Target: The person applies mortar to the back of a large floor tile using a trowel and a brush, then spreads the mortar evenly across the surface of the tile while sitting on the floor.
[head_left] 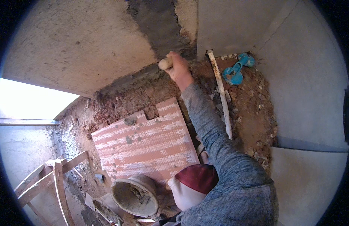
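Observation:
My right hand (pixel 179 73) reaches up to the wall and is closed round a pale, rounded wooden handle (pixel 165 63). The tool's working end is hidden from me, so its kind does not show. Dark wet mortar (pixel 159 28) covers a strip of wall just above the hand, beside a rough tan surface (pixel 88 41). Below the arm lies a large notched tile (pixel 144 139), its pinkish-red back streaked white and spotted with mortar. A bucket (pixel 153 188) with grey mortar inside stands at its near edge. My left hand is out of view.
A blue double suction lifter (pixel 234 71) rests on rubble at the right. Near it a long, pale, stained pipe (pixel 220 92) leans down. A wooden frame (pixel 57 180) stands at the lower left. Grey panels (pixel 306 75) line the right side. Something maroon and white (pixel 197 179) sits beside my arm.

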Demonstrator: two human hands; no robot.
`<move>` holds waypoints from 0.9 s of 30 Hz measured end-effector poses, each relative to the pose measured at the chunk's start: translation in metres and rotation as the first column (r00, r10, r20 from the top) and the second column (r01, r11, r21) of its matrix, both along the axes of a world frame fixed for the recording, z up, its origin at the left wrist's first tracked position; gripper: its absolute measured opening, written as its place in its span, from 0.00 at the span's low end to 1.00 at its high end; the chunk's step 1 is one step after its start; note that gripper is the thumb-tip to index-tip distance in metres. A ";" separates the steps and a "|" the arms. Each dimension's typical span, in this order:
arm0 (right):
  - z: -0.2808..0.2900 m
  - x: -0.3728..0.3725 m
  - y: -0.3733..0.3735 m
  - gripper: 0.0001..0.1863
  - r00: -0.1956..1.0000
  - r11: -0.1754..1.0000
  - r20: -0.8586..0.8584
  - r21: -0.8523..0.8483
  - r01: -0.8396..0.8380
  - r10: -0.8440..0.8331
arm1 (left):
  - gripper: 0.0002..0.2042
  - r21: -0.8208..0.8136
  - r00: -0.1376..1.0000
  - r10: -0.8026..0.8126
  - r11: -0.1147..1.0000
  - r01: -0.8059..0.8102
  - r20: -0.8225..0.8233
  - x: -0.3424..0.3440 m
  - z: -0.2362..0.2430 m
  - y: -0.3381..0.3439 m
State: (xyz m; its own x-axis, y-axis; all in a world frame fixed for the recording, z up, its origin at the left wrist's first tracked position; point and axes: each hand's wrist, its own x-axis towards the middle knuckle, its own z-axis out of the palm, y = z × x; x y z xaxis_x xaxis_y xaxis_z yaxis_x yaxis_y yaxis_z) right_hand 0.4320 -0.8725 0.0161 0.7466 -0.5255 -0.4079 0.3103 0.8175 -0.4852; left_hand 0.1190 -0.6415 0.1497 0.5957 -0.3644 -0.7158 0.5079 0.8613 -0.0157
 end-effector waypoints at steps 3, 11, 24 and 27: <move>0.009 -0.021 0.027 0.14 0.998 0.997 -0.009 0.028 -0.067 0.068 | 0.30 0.043 0.999 -0.051 0.998 0.051 0.017 0.000 -0.006 0.004; -0.079 -0.028 0.003 0.09 0.964 0.999 0.261 -0.036 -0.040 0.048 | 0.28 0.222 0.958 -0.270 0.944 0.244 0.095 -0.003 -0.023 0.020; -0.043 -0.005 -0.030 0.09 0.987 0.949 0.144 -0.316 -0.018 0.067 | 0.24 0.970 0.971 0.048 -0.084 -0.228 0.233 -0.009 -0.033 0.524; -0.028 -0.050 0.000 0.07 0.895 0.922 0.254 -0.230 -0.312 0.367 | 0.23 0.974 0.977 0.088 -0.143 -0.178 0.192 -0.043 -0.035 0.575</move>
State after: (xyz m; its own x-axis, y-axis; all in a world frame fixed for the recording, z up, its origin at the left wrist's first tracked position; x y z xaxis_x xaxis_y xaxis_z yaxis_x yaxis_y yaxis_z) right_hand 0.3824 -0.8724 -0.0119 0.9623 -0.2621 -0.0722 0.1771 0.8058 -0.5650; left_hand 0.0763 -0.0667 0.1150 0.5662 0.8102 -0.1517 0.3413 -0.0629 0.9378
